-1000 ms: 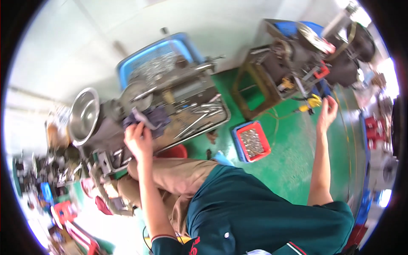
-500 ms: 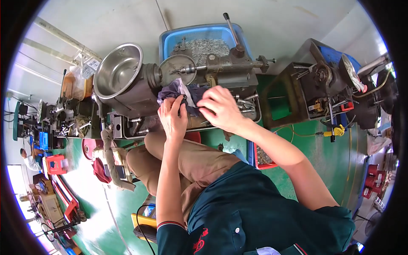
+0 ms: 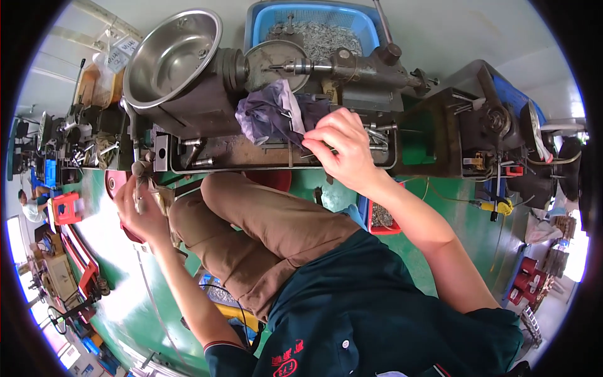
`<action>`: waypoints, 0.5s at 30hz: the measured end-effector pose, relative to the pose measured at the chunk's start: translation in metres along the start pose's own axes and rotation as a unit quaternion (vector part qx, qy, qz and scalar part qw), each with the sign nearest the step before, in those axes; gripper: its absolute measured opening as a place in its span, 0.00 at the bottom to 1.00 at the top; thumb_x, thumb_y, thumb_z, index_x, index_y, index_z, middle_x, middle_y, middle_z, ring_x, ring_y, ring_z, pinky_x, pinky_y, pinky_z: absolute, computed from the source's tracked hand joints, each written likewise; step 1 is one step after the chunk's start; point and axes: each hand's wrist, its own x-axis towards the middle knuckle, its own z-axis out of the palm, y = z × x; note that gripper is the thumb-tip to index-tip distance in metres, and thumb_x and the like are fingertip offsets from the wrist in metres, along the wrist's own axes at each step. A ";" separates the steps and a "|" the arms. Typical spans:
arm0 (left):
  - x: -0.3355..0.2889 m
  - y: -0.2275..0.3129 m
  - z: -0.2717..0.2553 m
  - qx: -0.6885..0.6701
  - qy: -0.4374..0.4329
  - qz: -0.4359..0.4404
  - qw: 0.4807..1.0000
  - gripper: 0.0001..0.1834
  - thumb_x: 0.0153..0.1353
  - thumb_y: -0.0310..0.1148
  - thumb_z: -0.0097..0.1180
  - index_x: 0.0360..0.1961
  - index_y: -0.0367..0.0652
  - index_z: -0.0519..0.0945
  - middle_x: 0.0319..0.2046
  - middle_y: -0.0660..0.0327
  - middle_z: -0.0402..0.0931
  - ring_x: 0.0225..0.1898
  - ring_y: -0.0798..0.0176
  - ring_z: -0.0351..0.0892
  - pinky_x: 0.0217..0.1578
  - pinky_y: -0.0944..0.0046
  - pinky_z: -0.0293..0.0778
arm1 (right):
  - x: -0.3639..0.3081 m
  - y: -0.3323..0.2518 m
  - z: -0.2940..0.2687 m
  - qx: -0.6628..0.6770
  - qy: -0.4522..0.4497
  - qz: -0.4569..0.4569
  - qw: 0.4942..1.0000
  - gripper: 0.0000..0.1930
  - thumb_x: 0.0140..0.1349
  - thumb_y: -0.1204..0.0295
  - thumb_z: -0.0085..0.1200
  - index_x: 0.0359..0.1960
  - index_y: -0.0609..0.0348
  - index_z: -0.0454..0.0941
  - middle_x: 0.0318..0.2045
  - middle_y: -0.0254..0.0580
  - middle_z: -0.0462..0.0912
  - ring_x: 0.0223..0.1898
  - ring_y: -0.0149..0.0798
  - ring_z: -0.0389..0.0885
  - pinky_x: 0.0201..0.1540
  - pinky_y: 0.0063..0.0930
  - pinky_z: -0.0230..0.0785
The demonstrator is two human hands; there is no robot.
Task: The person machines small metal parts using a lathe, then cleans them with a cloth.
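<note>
A crumpled purple-grey cloth (image 3: 267, 113) with a paler strip lies over the front of a small bench lathe (image 3: 361, 78), below its chuck. My right hand (image 3: 344, 151) is closed at the cloth's lower right corner, thumb and forefinger pinching its edge. Small bright metal bits show on the cloth. Down to the left, my left hand (image 3: 141, 213) has its fingers curled round a fabric-wrapped lever (image 3: 143, 169) beside the machine; part of the grip is hidden by the fingers.
A steel bowl (image 3: 173, 60) sits on the headstock. Behind the lathe is a blue basket (image 3: 314, 12) of small metal parts. Rods lie in the oily tray (image 3: 226, 154). Another machine (image 3: 483, 125) stands to the right. A red stool (image 3: 65, 207) and a person (image 3: 31, 207) are far left.
My left hand has left the cloth and moved down and left to the wrapped lever. My right hand stays at the cloth, slightly right. The view has shifted.
</note>
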 end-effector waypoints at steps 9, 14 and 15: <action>-0.047 -0.086 -0.055 -0.005 -0.365 -0.339 0.867 0.29 0.48 0.50 0.52 0.40 0.33 0.71 0.31 0.53 0.71 0.33 0.62 0.68 0.39 0.64 0.63 | -0.062 -0.036 0.040 0.173 -0.268 0.057 0.946 0.14 0.46 0.70 0.54 0.10 0.59 0.65 0.13 0.37 0.66 0.19 0.40 0.64 0.23 0.31 0.58; -0.061 -0.091 -0.038 -0.054 -0.305 -0.419 0.854 0.22 0.47 0.44 0.55 0.31 0.31 0.73 0.19 0.57 0.72 0.23 0.65 0.69 0.28 0.64 0.66 | -0.083 -0.033 0.079 0.193 -0.354 0.165 0.900 0.12 0.51 0.69 0.49 0.16 0.62 0.67 0.15 0.42 0.69 0.23 0.45 0.68 0.26 0.36 0.59; -0.069 -0.092 -0.030 -0.028 -0.242 -0.352 0.904 0.19 0.47 0.41 0.56 0.27 0.31 0.74 0.15 0.56 0.71 0.19 0.61 0.69 0.24 0.62 0.66 | -0.082 -0.035 0.083 0.197 -0.350 0.199 0.894 0.10 0.51 0.70 0.48 0.17 0.62 0.67 0.17 0.43 0.70 0.25 0.46 0.69 0.27 0.36 0.61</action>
